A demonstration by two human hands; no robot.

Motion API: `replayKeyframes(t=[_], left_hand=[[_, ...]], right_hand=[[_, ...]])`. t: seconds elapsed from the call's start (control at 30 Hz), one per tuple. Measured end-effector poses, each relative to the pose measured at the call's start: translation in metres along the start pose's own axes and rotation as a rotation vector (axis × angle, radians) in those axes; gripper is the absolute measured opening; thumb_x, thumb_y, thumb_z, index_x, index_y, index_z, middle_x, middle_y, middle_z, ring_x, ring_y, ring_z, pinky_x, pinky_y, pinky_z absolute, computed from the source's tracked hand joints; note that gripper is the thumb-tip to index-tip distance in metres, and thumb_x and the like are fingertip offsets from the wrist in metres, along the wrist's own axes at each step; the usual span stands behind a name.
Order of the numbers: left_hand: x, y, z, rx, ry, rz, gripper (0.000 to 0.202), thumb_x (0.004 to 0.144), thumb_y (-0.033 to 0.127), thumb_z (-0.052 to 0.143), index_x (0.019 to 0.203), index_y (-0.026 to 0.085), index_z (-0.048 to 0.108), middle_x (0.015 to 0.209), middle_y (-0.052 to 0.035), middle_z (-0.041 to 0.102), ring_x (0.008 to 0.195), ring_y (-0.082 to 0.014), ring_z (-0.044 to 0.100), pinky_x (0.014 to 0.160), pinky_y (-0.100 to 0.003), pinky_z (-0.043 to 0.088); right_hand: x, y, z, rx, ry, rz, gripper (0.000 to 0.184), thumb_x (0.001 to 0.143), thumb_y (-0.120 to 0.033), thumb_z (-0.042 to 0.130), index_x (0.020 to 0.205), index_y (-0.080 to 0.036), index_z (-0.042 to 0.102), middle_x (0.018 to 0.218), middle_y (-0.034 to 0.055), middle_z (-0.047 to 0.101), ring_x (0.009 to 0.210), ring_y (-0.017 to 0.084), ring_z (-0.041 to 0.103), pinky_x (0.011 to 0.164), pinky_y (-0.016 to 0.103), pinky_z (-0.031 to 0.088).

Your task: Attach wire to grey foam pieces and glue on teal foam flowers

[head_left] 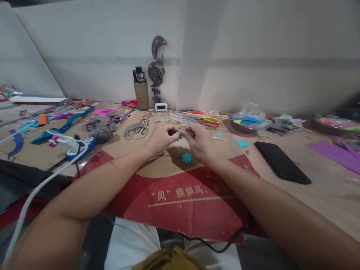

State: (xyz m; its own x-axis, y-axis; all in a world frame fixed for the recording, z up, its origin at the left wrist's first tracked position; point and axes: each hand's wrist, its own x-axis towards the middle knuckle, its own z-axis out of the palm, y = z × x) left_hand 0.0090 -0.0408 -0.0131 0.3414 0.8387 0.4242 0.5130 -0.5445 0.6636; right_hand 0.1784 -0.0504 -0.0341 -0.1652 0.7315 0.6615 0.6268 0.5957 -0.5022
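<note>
well, a red-and-tan cardboard sheet (168,217) covers part of the table (334,202) before pale wall panels (253,56). a round dish (239,126) holds crinkled clear plastic (251,111); the bottle (141,94) by the wall is translucent brown. left hand (161,140) and right hand (200,144) pinch a small teal piece (180,135) between their fingertips over the cardboard, just beyond a flat, scallop-edged teal cutout (186,157).
</note>
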Motion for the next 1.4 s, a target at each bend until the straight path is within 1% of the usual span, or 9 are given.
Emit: replayKeyframes(t=[0.27,0.53,0.73,1.0,1.07,1.13,1.23,1.3,1.4], left_hand=[[0.0,0.002,-0.001,0.011,-0.007,0.022,0.018,0.079,0.025,0.056,0.078,0.015,0.07,0.071,-0.0017,0.066,0.066,-0.0117,0.052,0.064,-0.024,0.038],[0.0,-0.002,0.0,0.145,0.018,0.113,0.018,0.08,0.025,0.056,0.08,0.016,0.072,0.07,-0.0018,0.065,0.065,-0.0118,0.051,0.063,-0.024,0.037],[0.001,-0.003,-0.001,0.188,0.021,0.193,0.017,0.078,0.023,0.057,0.083,0.017,0.073,0.077,-0.0032,0.068,0.072,-0.0133,0.055,0.069,-0.025,0.039],[0.001,-0.001,-0.001,0.055,-0.024,0.065,0.017,0.077,0.024,0.058,0.077,0.016,0.073,0.064,0.0004,0.063,0.059,-0.0094,0.049,0.058,-0.022,0.035],[0.002,-0.003,-0.002,-0.012,-0.085,-0.015,0.018,0.079,0.027,0.058,0.08,0.015,0.073,0.059,0.0008,0.061,0.052,-0.008,0.047,0.053,-0.022,0.035],[0.004,-0.005,-0.002,-0.16,-0.19,-0.121,0.021,0.081,0.029,0.058,0.085,0.014,0.071,0.057,0.0001,0.061,0.047,-0.0076,0.05,0.05,-0.021,0.038],[0.006,-0.01,-0.004,-0.411,-0.329,-0.209,0.021,0.082,0.03,0.06,0.088,0.012,0.069,0.067,-0.0044,0.068,0.055,-0.0099,0.06,0.056,-0.022,0.049],[0.007,-0.011,-0.006,-0.49,-0.372,-0.221,0.018,0.079,0.027,0.065,0.087,0.012,0.069,0.074,-0.0059,0.07,0.063,-0.0112,0.065,0.06,-0.023,0.053],[0.009,-0.009,-0.009,-0.486,-0.389,-0.254,0.015,0.077,0.024,0.068,0.085,0.012,0.07,0.072,-0.0057,0.07,0.061,-0.0109,0.065,0.057,-0.022,0.053]], right_hand=[[0.0,-0.005,-0.002,-0.016,0.0,0.019,0.019,0.089,-0.033,0.05,0.074,-0.021,0.054,0.073,0.0043,0.056,0.072,0.019,0.051,0.064,0.031,0.036],[0.001,-0.003,0.001,0.0,-0.01,0.027,0.018,0.089,-0.033,0.05,0.073,-0.022,0.05,0.07,0.0028,0.054,0.068,0.018,0.049,0.061,0.03,0.034],[-0.001,-0.002,0.006,0.033,-0.006,0.047,0.013,0.085,-0.029,0.05,0.074,-0.022,0.05,0.069,0.0022,0.055,0.066,0.017,0.049,0.061,0.029,0.035],[-0.002,0.004,0.014,0.069,-0.003,0.066,0.013,0.083,-0.029,0.05,0.073,-0.021,0.051,0.068,0.0018,0.055,0.065,0.016,0.048,0.06,0.028,0.034],[-0.001,0.006,0.014,0.09,-0.007,0.096,0.013,0.082,-0.029,0.05,0.073,-0.021,0.05,0.066,0.0005,0.054,0.063,0.015,0.047,0.059,0.027,0.033],[-0.001,0.008,0.014,0.118,-0.02,0.128,0.013,0.082,-0.029,0.05,0.072,-0.021,0.049,0.065,-0.0006,0.052,0.062,0.014,0.046,0.058,0.026,0.032],[0.0,0.009,0.013,0.146,-0.043,0.156,0.013,0.082,-0.03,0.05,0.073,-0.02,0.049,0.064,-0.0014,0.051,0.061,0.013,0.045,0.057,0.025,0.032],[0.0,0.008,0.012,0.143,-0.051,0.156,0.013,0.081,-0.03,0.05,0.072,-0.02,0.049,0.063,-0.0014,0.05,0.061,0.013,0.044,0.057,0.025,0.031],[0.0,0.006,0.013,0.148,-0.073,0.151,0.013,0.081,-0.029,0.051,0.071,-0.02,0.049,0.063,-0.0014,0.05,0.061,0.013,0.043,0.057,0.025,0.03]])
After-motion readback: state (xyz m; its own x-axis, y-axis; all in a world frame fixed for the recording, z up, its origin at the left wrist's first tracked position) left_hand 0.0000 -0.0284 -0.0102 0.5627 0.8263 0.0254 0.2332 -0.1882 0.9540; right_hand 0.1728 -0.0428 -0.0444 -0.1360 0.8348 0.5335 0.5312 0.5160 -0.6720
